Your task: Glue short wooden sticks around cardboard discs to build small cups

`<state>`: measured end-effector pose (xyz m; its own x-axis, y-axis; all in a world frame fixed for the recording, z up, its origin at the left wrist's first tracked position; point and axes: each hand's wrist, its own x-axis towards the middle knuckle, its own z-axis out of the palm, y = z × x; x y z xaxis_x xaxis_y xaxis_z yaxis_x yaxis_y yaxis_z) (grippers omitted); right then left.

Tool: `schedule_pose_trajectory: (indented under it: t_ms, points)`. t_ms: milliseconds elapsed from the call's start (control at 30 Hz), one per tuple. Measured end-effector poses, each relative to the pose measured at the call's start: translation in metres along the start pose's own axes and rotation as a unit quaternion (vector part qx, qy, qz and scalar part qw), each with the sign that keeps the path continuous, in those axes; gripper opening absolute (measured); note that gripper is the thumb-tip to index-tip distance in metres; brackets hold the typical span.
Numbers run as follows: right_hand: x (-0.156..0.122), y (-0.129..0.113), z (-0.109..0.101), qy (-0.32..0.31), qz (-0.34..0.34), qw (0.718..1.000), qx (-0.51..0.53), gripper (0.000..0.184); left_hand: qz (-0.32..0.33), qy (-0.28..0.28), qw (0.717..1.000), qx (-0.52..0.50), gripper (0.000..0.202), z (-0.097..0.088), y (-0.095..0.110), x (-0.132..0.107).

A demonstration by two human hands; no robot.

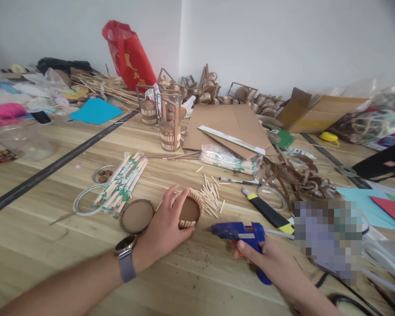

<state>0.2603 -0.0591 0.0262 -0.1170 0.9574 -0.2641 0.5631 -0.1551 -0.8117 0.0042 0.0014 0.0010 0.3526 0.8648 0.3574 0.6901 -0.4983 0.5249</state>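
Note:
My left hand (166, 226) grips a small round cardboard piece ringed with short wooden sticks (188, 210), holding it on the wooden table (191, 281). A watch sits on that wrist. My right hand (271, 263) is closed around the handle of a blue hot glue gun (240, 231), whose nozzle points left toward the ringed piece, a short gap away. A plain cardboard disc (136, 216) lies just left of my left hand. Loose short sticks (212, 197) are scattered behind the piece.
Packed chopsticks (123, 184), a tape ring (85, 199), a yellow-black utility knife (266, 210), a bag of sticks (228, 159) and cardboard sheets (227, 127) lie around. Finished stick-and-cardboard models (169, 127) stand behind. Cardboard strips (292, 175), coloured paper and a red bag (130, 55) crowd the edges.

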Motion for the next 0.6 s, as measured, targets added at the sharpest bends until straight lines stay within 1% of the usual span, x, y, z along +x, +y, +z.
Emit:
schedule_pose_trajectory:
  t_ms: [67, 100, 133, 200, 300, 333, 400, 500, 600]
  points:
    - [-0.005, -0.001, -0.011, -0.062, 0.06, 0.995, 0.041, 0.063, -0.002, 0.002, 1.0, 0.002, 0.095, 0.0, 0.0, 0.0]
    - [-0.007, -0.003, -0.015, -0.08, 0.087, 0.991, 0.056, 0.064, -0.003, 0.003, 1.0, 0.003, 0.094, 0.0, 0.0, 0.0]
    - [-0.009, -0.005, -0.018, -0.088, 0.102, 0.989, 0.06, 0.064, -0.003, 0.002, 1.0, 0.004, 0.094, 0.0, 0.0, 0.0]
    - [-0.012, -0.009, -0.023, -0.089, 0.098, 0.991, 0.023, 0.061, -0.005, 0.0, 1.0, 0.005, 0.093, 0.0, 0.0, 0.0]
    - [-0.011, -0.016, -0.029, -0.072, 0.037, 0.991, -0.106, 0.058, -0.006, -0.006, 1.0, 0.007, 0.093, 0.0, 0.001, 0.0]
    - [-0.009, -0.018, -0.03, -0.058, 0.017, 0.987, -0.15, 0.055, -0.005, -0.007, 1.0, 0.008, 0.093, 0.0, 0.001, 0.0]
    - [-0.003, -0.022, -0.034, -0.016, -0.025, 0.973, -0.231, 0.044, -0.003, -0.006, 1.0, 0.01, 0.094, 0.0, 0.001, 0.0]
    - [0.015, -0.026, -0.036, 0.048, -0.124, 0.931, -0.34, 0.023, -0.001, -0.005, 1.0, 0.01, 0.095, 0.0, 0.001, 0.001]
    - [0.04, -0.029, -0.033, 0.061, -0.234, 0.875, -0.419, 0.021, 0.003, -0.004, 1.0, 0.013, 0.096, 0.001, 0.0, 0.0]
